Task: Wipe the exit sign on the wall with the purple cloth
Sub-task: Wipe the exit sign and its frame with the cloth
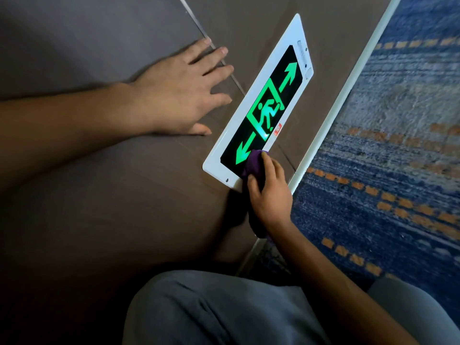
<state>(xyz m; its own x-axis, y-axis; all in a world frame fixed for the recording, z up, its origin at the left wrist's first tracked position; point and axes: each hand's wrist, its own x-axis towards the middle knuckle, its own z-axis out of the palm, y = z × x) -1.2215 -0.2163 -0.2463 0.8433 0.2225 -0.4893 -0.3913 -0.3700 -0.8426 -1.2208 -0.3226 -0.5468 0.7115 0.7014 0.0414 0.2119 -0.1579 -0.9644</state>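
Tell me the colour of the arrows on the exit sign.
Glowing green on a black panel, on the exit sign; head view, the only one.

The sign (258,105) has a white frame around a black panel, with bright glowing green on it: a running figure in a doorway outline plus two arrows pointing opposite ways. There's a tiny red and white sticker (277,129) on its edge too. The cloth (251,168) is deep purple. The wall (112,183) is a flat brownish grey, with a pale whitish trim (348,90) running along the bottom. The carpet (398,145) is mottled blue, streaky dark and light, with broken lines of orange dashes across it. The trousers (211,312) are plain grey.
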